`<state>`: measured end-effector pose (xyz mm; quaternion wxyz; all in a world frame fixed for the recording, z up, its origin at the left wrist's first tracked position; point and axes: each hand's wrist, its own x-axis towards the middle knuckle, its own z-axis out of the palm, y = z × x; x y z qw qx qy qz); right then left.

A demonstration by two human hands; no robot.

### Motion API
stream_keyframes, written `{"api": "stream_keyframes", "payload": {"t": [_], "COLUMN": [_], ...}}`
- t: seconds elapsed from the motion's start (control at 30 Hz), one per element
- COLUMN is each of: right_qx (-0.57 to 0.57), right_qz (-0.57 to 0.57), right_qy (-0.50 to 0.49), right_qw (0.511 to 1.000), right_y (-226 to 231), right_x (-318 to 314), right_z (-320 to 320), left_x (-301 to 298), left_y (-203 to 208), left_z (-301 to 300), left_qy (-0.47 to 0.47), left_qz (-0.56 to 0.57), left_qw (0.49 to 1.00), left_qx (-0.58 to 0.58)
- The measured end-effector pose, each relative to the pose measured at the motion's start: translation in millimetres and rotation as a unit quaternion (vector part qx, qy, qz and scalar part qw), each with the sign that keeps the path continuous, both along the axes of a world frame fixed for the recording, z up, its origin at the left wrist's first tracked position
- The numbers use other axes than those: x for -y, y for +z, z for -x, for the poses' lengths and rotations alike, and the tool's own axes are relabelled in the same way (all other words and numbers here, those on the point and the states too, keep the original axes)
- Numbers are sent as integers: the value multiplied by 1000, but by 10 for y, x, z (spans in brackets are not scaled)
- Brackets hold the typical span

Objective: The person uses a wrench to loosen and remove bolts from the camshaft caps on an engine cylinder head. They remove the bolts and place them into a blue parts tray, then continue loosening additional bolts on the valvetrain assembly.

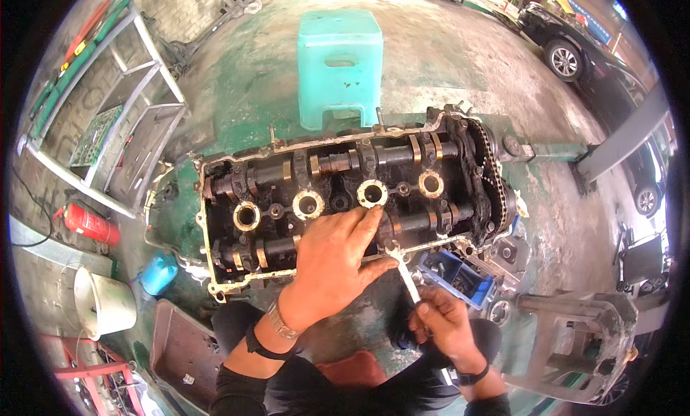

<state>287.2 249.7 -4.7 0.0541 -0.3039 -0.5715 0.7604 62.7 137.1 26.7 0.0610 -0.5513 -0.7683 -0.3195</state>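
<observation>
A dark, oily engine cylinder head [338, 161] lies across the middle, with its two camshafts exposed and a timing chain [491, 154] at its right end. Pale rings surround several round holes along its centre. My left hand [330, 249] rests over the near camshaft, fingers stretched towards the third ring [372, 193] from the left. Its thumb reaches right, close to the upper end of a silver wrench [408, 281]. The wrench's lower end is in my closed right hand [444, 321], and its upper end meets the head's near edge.
A turquoise plastic stool [340, 71] stands beyond the engine. To the right are a blue tray of parts [460, 276] and a metal stand [568, 344]. A fire extinguisher [90, 224], white bucket [104, 301], blue jug [158, 274], brown tray [180, 351] and metal rack [154, 49] line the left.
</observation>
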Motion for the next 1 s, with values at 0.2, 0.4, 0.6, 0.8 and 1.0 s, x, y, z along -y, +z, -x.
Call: {"api": "stream_keyframes", "payload": {"t": [0.2, 0.4, 0.6, 0.8, 1.0], "right_qx": [-48, -89, -94, -80, -73], "right_qz": [-37, 104, 60, 86, 184], "right_qy": [87, 62, 51, 64, 52], "right_qw": [994, 989, 992, 991, 979], "right_y": [-131, -87, -106, -27, 3], "right_x": [150, 347, 489, 330, 254], "right_z": [118, 277, 435, 348, 308], "left_x": [8, 54, 80, 64, 62], "left_y": [16, 58, 78, 67, 55], "left_z": [-3, 25, 53, 48, 34], "left_qy": [2, -28, -52, -41, -41], "left_qz": [3, 14, 27, 14, 9], "left_qw": [1000, 999, 998, 998, 999], "left_qx": [20, 18, 34, 44, 31]}}
